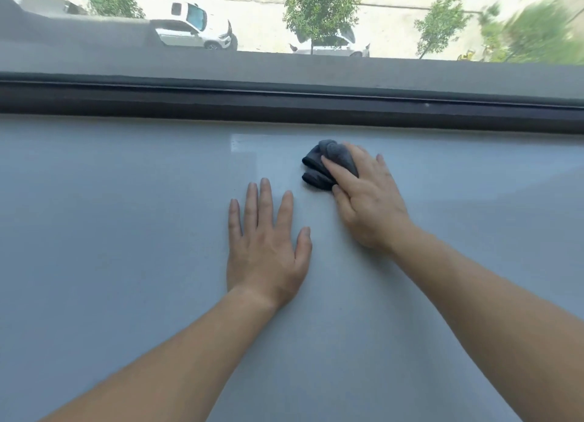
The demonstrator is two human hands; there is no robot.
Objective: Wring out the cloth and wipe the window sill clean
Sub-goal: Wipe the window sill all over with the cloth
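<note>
Starting on the left, the sill (126, 232) runs pale grey-blue and smooth right across the shot, with a dark window frame (284, 104) along its far edge. Through the glass above, white cars (192, 26) and small trees (319, 7) sit on a sunlit street far below. Moving to the middle, the left hand (267, 241) lies flat on the sill, palm down, fingers spread wide and pointing toward the frame, holding nothing. A small bright patch of reflected light (243, 143) shows on the sill just beyond its fingertips. Just right of that hand comes the cloth (325, 164), dark grey and bunched into a wad, resting on the sill near the frame. The right hand (366, 200) is pressed on top of it, fingers laid over the folds and thumb tucked against its near side, so the cloth pokes out to the left of the fingers. Both bare forearms reach in from the bottom edge. To the right, the sill is bare.
</note>
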